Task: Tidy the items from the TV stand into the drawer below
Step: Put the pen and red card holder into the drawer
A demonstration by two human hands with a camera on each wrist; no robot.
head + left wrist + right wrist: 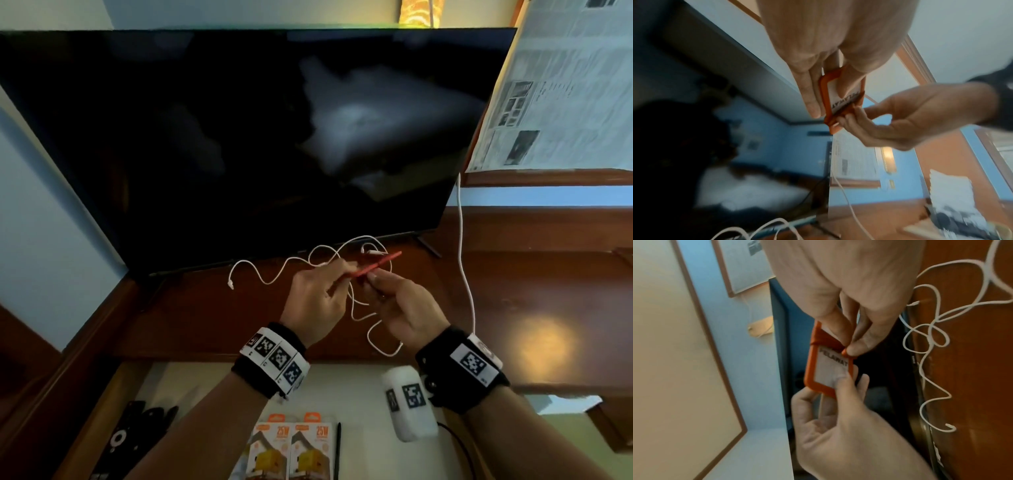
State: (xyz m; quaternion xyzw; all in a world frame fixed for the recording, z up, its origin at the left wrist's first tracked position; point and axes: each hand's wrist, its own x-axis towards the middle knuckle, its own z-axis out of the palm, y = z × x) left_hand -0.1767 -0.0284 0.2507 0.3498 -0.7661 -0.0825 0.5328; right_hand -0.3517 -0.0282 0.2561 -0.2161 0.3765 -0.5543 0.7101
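An orange badge holder with a white card reading PELAWAT is held up over the wooden TV stand, edge-on in the head view. My left hand pinches its lower end, thumb on the card. My right hand pinches the holder's upper strap end. In the left wrist view the badge holder sits between my left fingers and the right hand. A loose white cable lies tangled on the stand under the hands. The drawer below stands pulled out.
A large dark TV stands behind the cable. A second white cord hangs down at the right. In the drawer lie black remotes, two orange charger boxes, a black pen and a white cylinder.
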